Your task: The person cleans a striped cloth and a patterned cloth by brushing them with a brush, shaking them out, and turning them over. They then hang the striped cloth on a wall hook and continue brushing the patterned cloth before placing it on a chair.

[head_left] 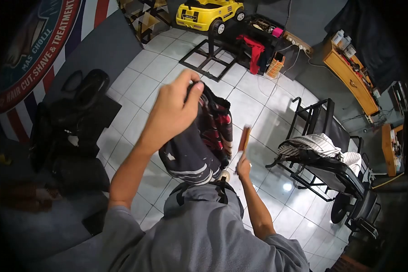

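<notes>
My left hand (174, 109) is raised in front of me, its thumb and fingers pinching the top edge of a dark cloth (186, 152) that has red patterned parts and white stripes near its lower end. The cloth hangs down in front of my body. Lower and to the right, my right hand (243, 167) is closed around the handle of a brown brush (244, 140), whose upper end is blurred. The brush is beside the cloth and apart from it.
A black barber chair (335, 179) with a striped cloth on it stands at the right. Beyond are a black metal frame (208, 59), a yellow toy car (208, 16) and a wooden shelf (353, 84). Black seating (72, 118) is at the left.
</notes>
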A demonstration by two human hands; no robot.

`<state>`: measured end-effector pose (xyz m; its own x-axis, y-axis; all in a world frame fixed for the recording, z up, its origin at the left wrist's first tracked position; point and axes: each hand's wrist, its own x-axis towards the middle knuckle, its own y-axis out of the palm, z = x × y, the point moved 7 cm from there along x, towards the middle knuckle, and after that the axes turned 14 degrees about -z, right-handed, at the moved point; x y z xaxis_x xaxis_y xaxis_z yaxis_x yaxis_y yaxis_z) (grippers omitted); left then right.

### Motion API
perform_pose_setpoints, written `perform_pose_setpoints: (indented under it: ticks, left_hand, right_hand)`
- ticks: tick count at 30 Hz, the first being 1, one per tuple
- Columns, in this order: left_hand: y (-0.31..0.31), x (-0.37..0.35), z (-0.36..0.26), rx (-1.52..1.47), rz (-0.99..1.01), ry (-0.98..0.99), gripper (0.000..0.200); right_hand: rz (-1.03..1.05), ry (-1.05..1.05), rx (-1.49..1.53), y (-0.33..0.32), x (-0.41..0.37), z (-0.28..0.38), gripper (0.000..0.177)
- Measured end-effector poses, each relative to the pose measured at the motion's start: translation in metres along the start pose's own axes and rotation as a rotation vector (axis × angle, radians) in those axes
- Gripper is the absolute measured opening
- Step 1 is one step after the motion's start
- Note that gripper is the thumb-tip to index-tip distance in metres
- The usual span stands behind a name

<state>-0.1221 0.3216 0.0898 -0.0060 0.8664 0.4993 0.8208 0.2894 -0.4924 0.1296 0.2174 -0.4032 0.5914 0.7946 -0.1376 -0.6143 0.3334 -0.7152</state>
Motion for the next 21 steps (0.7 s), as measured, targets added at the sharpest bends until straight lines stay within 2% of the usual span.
perform_pose_setpoints:
  ticks: [1,4,5,7,8,9,10,11,14,16,17,18,20,21]
  left_hand:
    - [0.011,-0.006,0.008,-0.051,0.109,-0.137,0.01]
    - [0.044,-0.018,0.03,-0.39,0.145,-0.295,0.015]
    - [0.046,-0.019,0.023,-0.335,0.253,-0.328,0.019]
    - [0.058,-0.015,0.022,-0.443,0.19,-0.182,0.021]
    - [0.063,-0.015,0.019,-0.498,0.157,-0.111,0.022]
    - [0.063,-0.02,0.013,-0.641,0.157,-0.277,0.021]
    - [0.059,-0.019,0.008,-0.668,0.07,-0.32,0.017]
    - [0.054,-0.018,0.007,-0.656,0.03,-0.286,0.013]
    - [0.038,-0.014,0.006,-0.753,-0.066,-0.213,0.009]
    - [0.028,-0.015,0.004,-0.797,-0.088,-0.158,0.009]
    - [0.022,-0.015,0.001,-0.787,-0.085,-0.118,0.009]
    - [0.017,-0.015,-0.002,-0.778,-0.083,-0.076,0.009]
    - [0.015,-0.021,-0.002,-0.679,-0.005,-0.031,0.011]
    - [0.016,-0.025,0.002,-0.681,0.03,-0.048,0.012]
  right_hand:
    - [0.0,0.034,0.304,-0.02,0.001,0.042,0.052]
    - [0.114,0.143,1.135,-0.128,-0.043,0.214,0.041]
    - [0.108,0.045,1.135,-0.154,-0.061,0.245,0.039]
    - [0.102,-0.154,1.129,-0.185,-0.091,0.287,0.037]
    - [0.046,-0.28,0.955,-0.19,-0.1,0.295,0.037]
    - [0.024,-0.428,0.818,-0.183,-0.105,0.296,0.037]
    - [0.001,-0.573,0.677,-0.17,-0.11,0.296,0.037]
    - [-0.167,-0.565,0.808,-0.164,-0.113,0.297,0.035]
    - [0.07,-0.49,0.43,-0.073,-0.083,0.219,0.032]
    - [0.154,-0.393,0.051,-0.004,-0.061,0.129,0.031]
    - [0.258,-0.447,-0.079,0.018,-0.056,0.089,0.034]
    - [0.362,-0.499,-0.209,0.034,-0.055,0.05,0.037]
    - [0.386,-0.556,-0.242,0.046,-0.056,-0.006,0.046]
    - [0.443,-0.451,-0.313,0.043,-0.051,-0.019,0.048]
